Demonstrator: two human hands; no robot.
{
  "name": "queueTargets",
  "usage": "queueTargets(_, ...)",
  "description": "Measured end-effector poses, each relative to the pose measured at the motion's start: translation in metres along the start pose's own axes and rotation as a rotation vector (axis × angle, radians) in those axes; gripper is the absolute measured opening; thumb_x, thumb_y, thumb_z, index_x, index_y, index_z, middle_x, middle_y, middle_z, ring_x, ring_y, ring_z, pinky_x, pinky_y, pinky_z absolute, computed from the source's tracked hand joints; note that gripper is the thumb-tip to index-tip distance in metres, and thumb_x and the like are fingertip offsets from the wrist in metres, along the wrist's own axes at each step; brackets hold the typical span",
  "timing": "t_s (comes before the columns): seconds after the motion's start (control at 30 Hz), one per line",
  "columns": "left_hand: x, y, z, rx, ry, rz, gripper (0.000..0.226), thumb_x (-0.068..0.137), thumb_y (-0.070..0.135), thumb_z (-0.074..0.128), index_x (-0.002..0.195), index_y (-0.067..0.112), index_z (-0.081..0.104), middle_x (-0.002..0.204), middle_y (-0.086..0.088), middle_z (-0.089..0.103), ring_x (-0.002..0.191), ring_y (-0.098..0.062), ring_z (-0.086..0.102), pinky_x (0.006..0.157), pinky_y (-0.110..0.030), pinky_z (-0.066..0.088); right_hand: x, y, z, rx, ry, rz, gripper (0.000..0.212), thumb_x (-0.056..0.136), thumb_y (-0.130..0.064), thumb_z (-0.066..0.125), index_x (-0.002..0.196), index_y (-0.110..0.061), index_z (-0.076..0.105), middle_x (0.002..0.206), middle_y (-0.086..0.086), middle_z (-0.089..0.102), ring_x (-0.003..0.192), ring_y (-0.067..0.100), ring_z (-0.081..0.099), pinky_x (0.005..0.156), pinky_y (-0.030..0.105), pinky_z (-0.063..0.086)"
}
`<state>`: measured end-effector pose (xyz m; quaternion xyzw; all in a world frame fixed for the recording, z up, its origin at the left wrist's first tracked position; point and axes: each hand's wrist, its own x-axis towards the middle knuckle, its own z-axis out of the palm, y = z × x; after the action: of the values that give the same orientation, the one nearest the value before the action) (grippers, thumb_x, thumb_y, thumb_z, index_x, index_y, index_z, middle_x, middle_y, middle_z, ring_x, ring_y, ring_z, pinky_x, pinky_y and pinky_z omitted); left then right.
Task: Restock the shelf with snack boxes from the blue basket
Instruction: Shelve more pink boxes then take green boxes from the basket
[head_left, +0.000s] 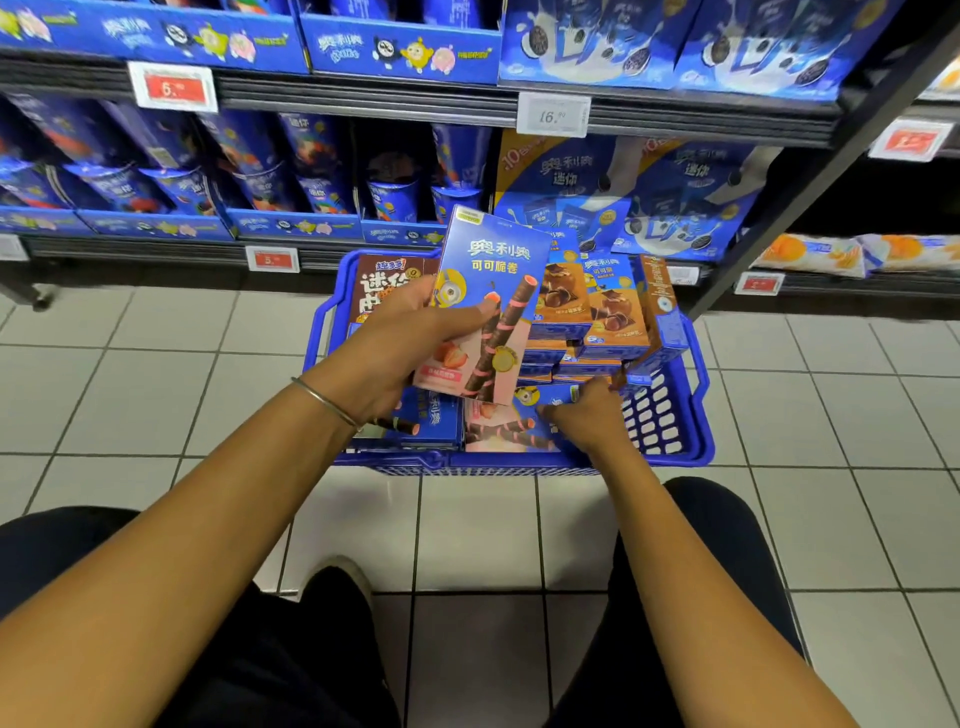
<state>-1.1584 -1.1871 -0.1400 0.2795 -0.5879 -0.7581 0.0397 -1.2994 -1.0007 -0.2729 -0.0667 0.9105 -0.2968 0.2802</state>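
A blue plastic basket sits on the tiled floor before the shelf, filled with several snack boxes. My left hand grips a blue and pink wafer-roll box and holds it upright over the basket, thumb across its front. My right hand reaches into the basket's near right part and its fingers curl round the edge of another blue box lying there. More pink and blue boxes lie flat beneath. Orange and blue boxes stand at the basket's far right.
The shelf ahead holds rows of blue cookie packs and cups, with price tags on its rails. A dark upright post slants at the right. Orange packs lie on the low right shelf. My knees and shoe frame the floor below.
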Motion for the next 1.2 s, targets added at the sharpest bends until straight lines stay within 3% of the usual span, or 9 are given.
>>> queueTargets(0.2, 0.004, 0.0, 0.0, 0.033, 0.019, 0.002, 0.032, 0.098, 0.027, 0.073, 0.12, 0.004, 0.073, 0.108, -0.015, 0.08, 0.086, -0.029, 0.078, 0.078, -0.044, 0.065, -0.017, -0.004, -0.026, 0.284, -0.061, -0.127, 0.043, 0.084, -0.018, 0.081, 0.108, -0.016, 0.046, 0.108, 0.009, 0.07, 0.094, 0.025, 0.072, 0.084, 0.047, 0.059)
queueTargets(0.37, 0.004, 0.003, 0.004, 0.158, 0.146, 0.079, 0.03, 0.104, 0.035, 0.064, 0.116, 0.008, 0.072, 0.092, -0.006, 0.079, 0.066, -0.016, 0.072, 0.056, -0.026, 0.059, -0.043, -0.033, -0.076, 0.261, 0.009, -0.422, 0.037, 0.085, -0.019, 0.08, 0.116, -0.024, 0.06, 0.104, -0.011, 0.068, 0.089, 0.001, 0.069, 0.071, 0.025, 0.059)
queueTargets(0.53, 0.009, 0.001, 0.005, 0.317, 0.262, 0.212, 0.045, 0.107, 0.035, 0.059, 0.117, -0.009, 0.059, 0.093, -0.021, 0.063, 0.08, -0.021, 0.059, 0.053, -0.018, 0.049, -0.065, -0.063, -0.125, 0.213, -0.053, -0.638, 0.043, 0.076, -0.018, 0.087, 0.112, -0.026, 0.067, 0.11, -0.002, 0.072, 0.102, 0.016, 0.07, 0.088, 0.043, 0.059)
queueTargets(0.73, 0.005, 0.003, 0.014, 0.326, 0.22, 0.217, 0.053, 0.105, 0.058, 0.048, 0.097, 0.007, 0.06, 0.092, -0.015, 0.06, 0.076, -0.03, 0.055, 0.077, -0.039, 0.052, -0.082, -0.095, -0.138, 0.47, -0.164, -0.707, 0.042, 0.079, -0.017, 0.084, 0.116, -0.019, 0.065, 0.103, 0.01, 0.075, 0.092, 0.029, 0.075, 0.072, 0.05, 0.062)
queueTargets(0.87, 0.0, 0.007, 0.025, 0.315, 0.128, 0.205, 0.083, 0.084, 0.084, 0.036, 0.104, 0.01, 0.069, 0.104, -0.007, 0.077, 0.101, -0.03, 0.073, 0.096, -0.049, 0.057, -0.08, -0.114, -0.12, 0.544, -0.044, -0.681, 0.038, 0.081, -0.015, 0.083, 0.114, -0.012, 0.065, 0.111, 0.016, 0.07, 0.102, 0.027, 0.07, 0.077, 0.048, 0.061)
queueTargets(0.93, 0.001, 0.003, 0.024, 0.251, 0.082, 0.222, 0.076, 0.082, 0.08, 0.049, 0.107, 0.011, 0.067, 0.096, 0.002, 0.074, 0.088, -0.018, 0.075, 0.082, -0.045, 0.063, -0.081, -0.122, -0.111, 0.597, 0.017, -0.672, 0.033, 0.082, -0.014, 0.082, 0.111, -0.011, 0.066, 0.107, 0.013, 0.071, 0.092, 0.025, 0.072, 0.067, 0.043, 0.06)
queueTargets(1.03, 0.001, -0.007, 0.021, 0.201, -0.025, 0.296, 0.017, 0.092, 0.05, 0.072, 0.102, 0.037, 0.07, 0.096, 0.018, 0.076, 0.085, -0.004, 0.076, 0.067, -0.021, 0.06, -0.085, -0.131, -0.101, 0.603, 0.092, -0.723, 0.028, 0.083, -0.015, 0.08, 0.107, -0.012, 0.066, 0.101, 0.004, 0.07, 0.089, 0.029, 0.071, 0.065, 0.048, 0.06)
queueTargets(1.13, 0.003, -0.008, 0.021, 0.148, -0.001, 0.299, 0.028, 0.096, 0.03, 0.077, 0.12, 0.02, 0.066, 0.114, 0.002, 0.079, 0.103, -0.019, 0.078, 0.08, -0.035, 0.064, -0.084, -0.134, -0.087, 0.571, 0.188, -0.768, 0.035, 0.084, -0.02, 0.079, 0.116, -0.014, 0.066, 0.116, 0.003, 0.066, 0.109, 0.021, 0.064, 0.089, 0.047, 0.056)
queueTargets(1.2, 0.003, -0.005, 0.023, 0.093, 0.032, 0.26, 0.04, 0.095, 0.028, 0.075, 0.129, 0.012, 0.063, 0.12, -0.004, 0.078, 0.107, -0.026, 0.077, 0.08, -0.038, 0.063, -0.083, -0.131, -0.076, 0.582, 0.247, -0.72, 0.05, 0.083, -0.031, 0.077, 0.128, -0.019, 0.06, 0.13, 0.001, 0.058, 0.122, 0.01, 0.054, 0.1, 0.027, 0.048)
